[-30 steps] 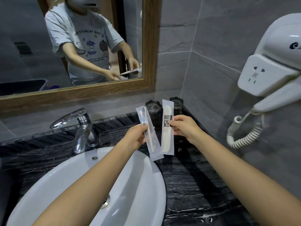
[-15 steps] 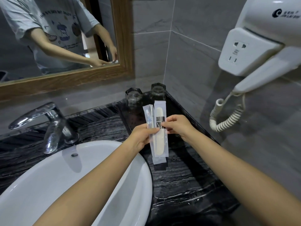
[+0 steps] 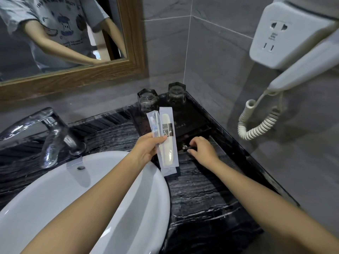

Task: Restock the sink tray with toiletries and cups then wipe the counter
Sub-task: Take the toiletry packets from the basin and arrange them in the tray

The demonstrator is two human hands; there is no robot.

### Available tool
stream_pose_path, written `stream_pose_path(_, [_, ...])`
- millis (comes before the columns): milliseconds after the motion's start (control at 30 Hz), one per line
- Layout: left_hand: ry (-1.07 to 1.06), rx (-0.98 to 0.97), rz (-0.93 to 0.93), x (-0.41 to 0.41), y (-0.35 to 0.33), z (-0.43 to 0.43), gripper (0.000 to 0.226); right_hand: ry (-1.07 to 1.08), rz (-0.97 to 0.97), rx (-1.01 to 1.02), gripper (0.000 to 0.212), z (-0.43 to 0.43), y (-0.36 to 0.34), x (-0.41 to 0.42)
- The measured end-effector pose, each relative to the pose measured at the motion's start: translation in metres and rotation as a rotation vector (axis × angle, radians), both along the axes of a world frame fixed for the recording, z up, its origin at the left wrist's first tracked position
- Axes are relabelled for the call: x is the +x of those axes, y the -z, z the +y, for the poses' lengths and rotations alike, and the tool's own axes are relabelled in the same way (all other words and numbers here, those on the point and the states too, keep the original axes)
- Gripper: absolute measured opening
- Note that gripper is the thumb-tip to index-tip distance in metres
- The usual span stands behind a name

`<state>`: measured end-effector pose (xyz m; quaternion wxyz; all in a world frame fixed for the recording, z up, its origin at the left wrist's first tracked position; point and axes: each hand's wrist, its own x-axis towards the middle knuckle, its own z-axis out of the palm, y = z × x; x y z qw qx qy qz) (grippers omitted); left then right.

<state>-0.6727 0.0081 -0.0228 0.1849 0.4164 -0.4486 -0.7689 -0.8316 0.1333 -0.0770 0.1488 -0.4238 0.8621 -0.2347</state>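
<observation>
While the left hand (image 3: 146, 147) grips two sealed toiletry packets together, the right hand (image 3: 201, 151) has nothing in it and reaches down to the front of the black tray (image 3: 190, 118), its fingertips curled around a small shiny knob (image 3: 184, 147) there. That knob may be a drawer pull on the tray, though the dark surfaces make this hard to confirm.

Both packets stand nearly upright in the left hand's grasp, long axes running away from the person toward the tray. The narrower toothbrush packet (image 3: 153, 123) lies to the left and partly behind; the wider comb packet (image 3: 167, 138) sits to its right and in front, its lower end hanging below the hand over the edge where the basin (image 3: 91, 189) meets the worktop (image 3: 201, 198).

The tray lies just beyond and slightly to the right of the packets, tucked into the corner where the two tiled walls meet. The right hand is the nearer one to it, already touching its front, while the left hand hovers just beside the tray's near left corner. My judgement is that the coming move depends on the right hand opening or steadying the tray so the left can lay the packets in lengthwise.

Counted: two packets, two upturned glass cups (image 3: 147, 99) at the tray's back, one tray, one tap (image 3: 47, 132), one wall hairdryer (image 3: 293, 43).
</observation>
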Motion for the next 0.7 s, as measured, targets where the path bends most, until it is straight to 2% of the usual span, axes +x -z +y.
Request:
stream_pose_path(133, [-0.033,0.006,0.003,0.004,0.001,-0.005,0.024,0.225,-0.291,-0.132,0.032,-0.015,0.016,0.011])
stream_pose_path(267, [-0.051,0.012,0.014,0.01,0.001,-0.008,0.02,0.408,-0.439,-0.257,0.02,-0.031,0.02,0.023])
stream_pose_path(467, [-0.067,0.003,0.001,0.017,0.001,-0.01,0.017,0.457,-0.397,-0.264,0.011,-0.032,0.02,0.028])
stream_pose_path(700, [-0.081,0.007,0.0,0.019,-0.001,-0.007,0.017,0.435,-0.379,-0.221,0.012,-0.007,0.019,0.029])
